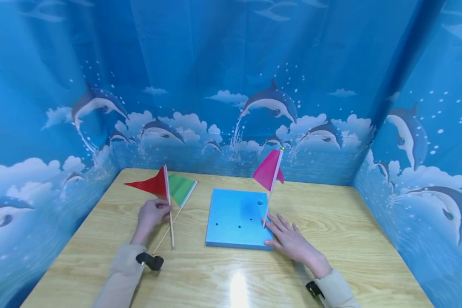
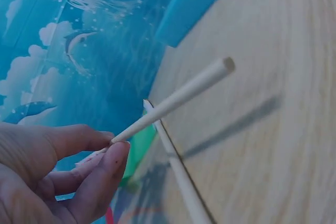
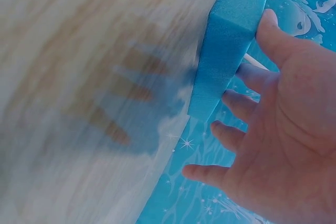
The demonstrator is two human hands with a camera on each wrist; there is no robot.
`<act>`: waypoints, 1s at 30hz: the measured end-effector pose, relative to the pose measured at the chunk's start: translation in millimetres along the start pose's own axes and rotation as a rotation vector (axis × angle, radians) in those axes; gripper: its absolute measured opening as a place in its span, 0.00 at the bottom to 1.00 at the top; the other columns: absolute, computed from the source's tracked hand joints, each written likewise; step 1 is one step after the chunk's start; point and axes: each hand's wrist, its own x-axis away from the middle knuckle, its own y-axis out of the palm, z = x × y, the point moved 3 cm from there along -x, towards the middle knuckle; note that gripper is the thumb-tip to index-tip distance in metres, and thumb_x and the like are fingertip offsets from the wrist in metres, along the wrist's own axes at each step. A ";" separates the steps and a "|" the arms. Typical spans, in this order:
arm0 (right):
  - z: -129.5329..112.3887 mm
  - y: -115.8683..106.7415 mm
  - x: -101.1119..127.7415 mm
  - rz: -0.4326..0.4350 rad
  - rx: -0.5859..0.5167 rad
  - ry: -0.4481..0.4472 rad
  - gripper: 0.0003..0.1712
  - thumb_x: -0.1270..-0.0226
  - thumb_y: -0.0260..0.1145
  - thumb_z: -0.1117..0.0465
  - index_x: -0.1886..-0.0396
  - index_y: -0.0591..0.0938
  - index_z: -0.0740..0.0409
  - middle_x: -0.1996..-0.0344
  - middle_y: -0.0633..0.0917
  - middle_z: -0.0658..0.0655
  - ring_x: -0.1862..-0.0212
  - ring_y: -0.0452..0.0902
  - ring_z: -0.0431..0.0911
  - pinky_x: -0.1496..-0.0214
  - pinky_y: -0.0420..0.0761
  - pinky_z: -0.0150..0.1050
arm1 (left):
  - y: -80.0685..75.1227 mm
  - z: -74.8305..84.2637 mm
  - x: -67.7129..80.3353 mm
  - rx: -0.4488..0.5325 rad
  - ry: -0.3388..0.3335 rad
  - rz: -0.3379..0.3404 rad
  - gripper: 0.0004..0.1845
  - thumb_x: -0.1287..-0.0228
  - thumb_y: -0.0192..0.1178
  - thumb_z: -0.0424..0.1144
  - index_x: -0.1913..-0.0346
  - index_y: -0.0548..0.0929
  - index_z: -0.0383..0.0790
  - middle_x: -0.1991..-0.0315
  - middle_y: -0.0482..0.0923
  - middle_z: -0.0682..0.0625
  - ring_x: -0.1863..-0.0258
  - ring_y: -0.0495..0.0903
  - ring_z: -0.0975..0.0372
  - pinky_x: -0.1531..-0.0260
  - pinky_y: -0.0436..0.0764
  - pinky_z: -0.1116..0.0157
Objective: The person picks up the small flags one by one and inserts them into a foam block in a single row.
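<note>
Beige sleeves (image 1: 118, 273) are showing nearest, left hand (image 1: 152, 216) pinching a red pennant (image 1: 155, 184) by its stick (image 2: 176, 100).
Right hand (image 1: 290, 243), fingers outspread, is touching the blue block (image 1: 229, 214); only left wrist view is showing the stick clearing the table (image 1: 200, 278).

From where I sit, I can read no text, label, brand, number or sign in any of the three views.
</note>
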 end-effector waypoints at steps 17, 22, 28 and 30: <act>-1.8 -0.9 0.6 -0.001 -0.006 -0.008 0.38 0.22 0.56 0.43 0.20 0.60 0.52 0.19 0.53 0.59 0.20 0.43 0.66 0.29 0.47 0.79 | 9.5 48.8 7.1 0.269 0.176 0.045 0.19 0.31 0.64 0.31 0.41 0.78 0.23 0.51 0.83 0.28 0.69 0.86 0.67 0.62 0.88 0.67; -1.3 -0.5 0.9 -0.002 -0.007 -0.003 0.38 0.22 0.56 0.43 0.20 0.60 0.52 0.19 0.53 0.59 0.20 0.43 0.66 0.29 0.47 0.79 | 23.3 65.1 8.5 0.405 0.248 0.050 0.18 0.30 0.63 0.29 0.42 0.78 0.23 0.50 0.82 0.28 0.66 0.85 0.68 0.62 0.88 0.69; -1.0 0.0 1.6 0.006 0.000 -0.006 0.38 0.22 0.56 0.43 0.20 0.60 0.52 0.19 0.53 0.59 0.20 0.43 0.66 0.29 0.47 0.78 | 48.7 85.8 13.0 0.506 0.358 0.052 0.16 0.31 0.64 0.28 0.44 0.80 0.22 0.52 0.82 0.28 0.65 0.86 0.64 0.62 0.88 0.68; -1.1 0.1 1.5 0.009 0.000 -0.009 0.38 0.22 0.56 0.43 0.20 0.60 0.53 0.19 0.53 0.60 0.20 0.43 0.66 0.29 0.47 0.78 | 58.3 92.1 15.3 0.531 0.390 0.054 0.15 0.32 0.64 0.28 0.45 0.81 0.24 0.53 0.83 0.29 0.64 0.86 0.61 0.62 0.88 0.68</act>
